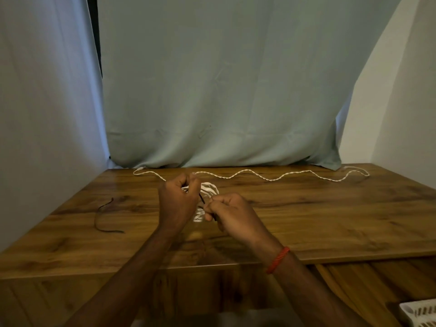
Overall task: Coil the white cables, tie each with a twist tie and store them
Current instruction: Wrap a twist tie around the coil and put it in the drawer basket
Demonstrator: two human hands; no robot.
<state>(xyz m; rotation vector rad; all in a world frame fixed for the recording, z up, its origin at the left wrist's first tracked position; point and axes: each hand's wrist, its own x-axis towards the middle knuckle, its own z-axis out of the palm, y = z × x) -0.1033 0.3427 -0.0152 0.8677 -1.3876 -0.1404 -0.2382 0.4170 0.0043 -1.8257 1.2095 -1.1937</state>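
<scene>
Item 1: we are logging a pale green cloth hanging behind the bench and meeting its far edge.

Item 2: we are logging the wooden bench, which is carrying everything below except the basket.

Item 3: the loose white cable is lying uncoiled in waves along the far edge, running from near the far left corner to near the far right corner.

Item 4: the left hand is curling round the coiled white cable, holding it just above the bench near the middle, a little toward the far edge. Its loops are showing between the two hands.

Item 5: the right hand is sitting close beside the left, fingers bent, pinching the black twist tie. The tie is running from this hand up to the left fingers, across the coil. We cannot tell how far it is wrapping round.

Item 6: a white slotted basket is showing partly, below the near right corner of the bench.

Item 7: a spare black twist tie is lying bent near the left edge, well apart from the hands.

Item 8: a red thread band is circling the right wrist.
</scene>
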